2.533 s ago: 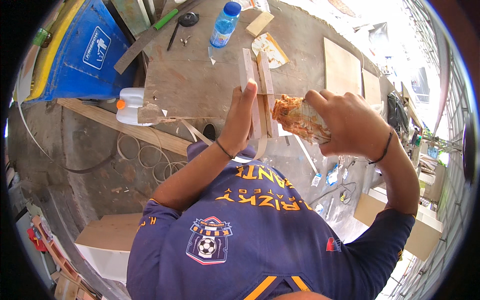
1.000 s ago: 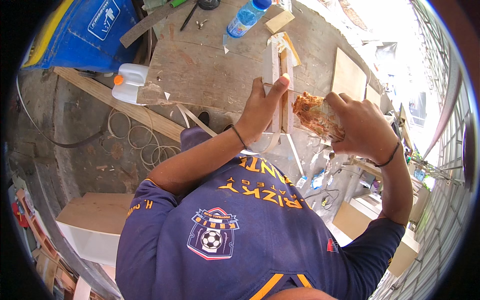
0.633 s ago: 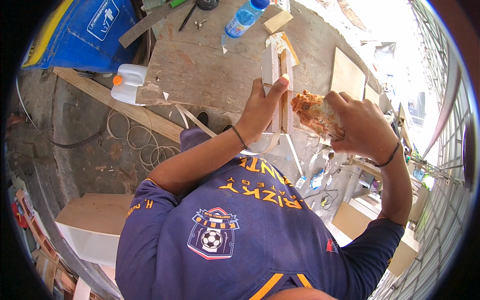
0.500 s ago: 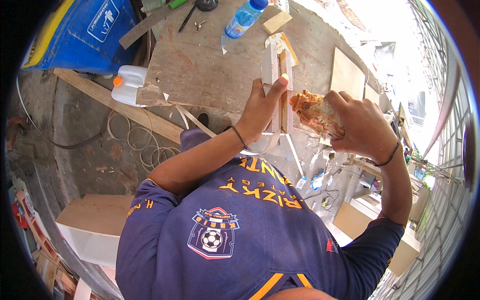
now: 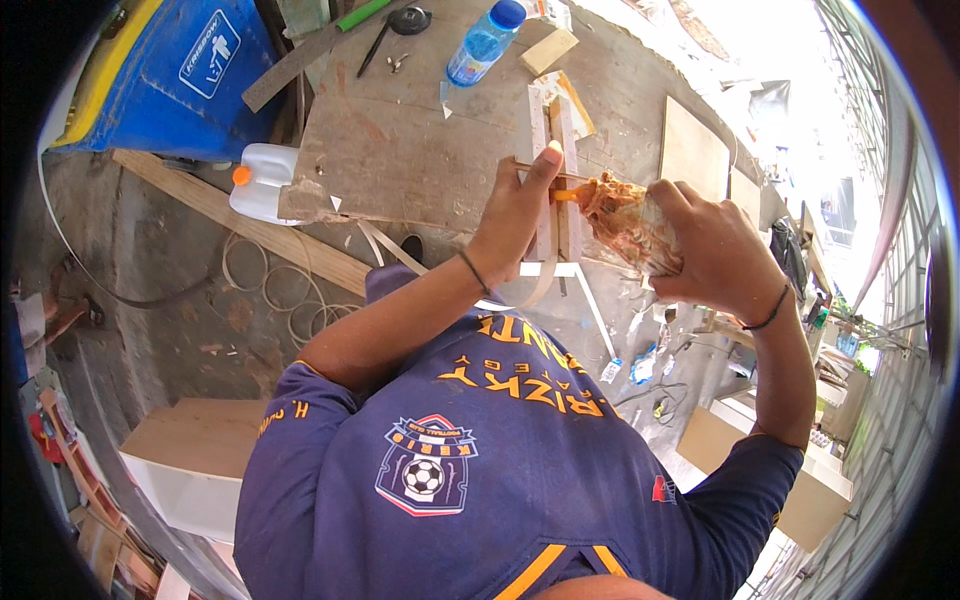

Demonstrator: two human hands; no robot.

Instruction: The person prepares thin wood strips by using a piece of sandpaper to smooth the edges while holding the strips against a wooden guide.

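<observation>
My right hand [image 5: 725, 240] grips a glue bottle [image 5: 632, 228] caked with dried orange-brown glue. The bottle is tipped sideways, and its orange nozzle [image 5: 566, 194] points left, just beside my left thumb. My left hand [image 5: 512, 215] pinches a thin pale strip [image 5: 543, 287] between thumb and fingers; its lower part curls below the hand toward my shirt. Whether the nozzle touches the strip I cannot tell. Beneath both lies a narrow white-edged wooden piece [image 5: 538, 120] with a brown channel along it, partly covered by my left hand.
On the worn wooden tabletop [image 5: 390, 150] stand a blue-capped bottle [image 5: 482, 50] and a small wood block [image 5: 549, 51]. A white jug [image 5: 266, 180] and a blue bin [image 5: 170, 90] are at the left. Coiled strip [image 5: 285, 285] lies on the floor. A flat panel [image 5: 694, 138] rests at the right.
The glue bottle has shifted slightly left and turned, and its orange nozzle now shows beside my left thumb. My left hand keeps its pinch, a little lower on the wooden piece.
</observation>
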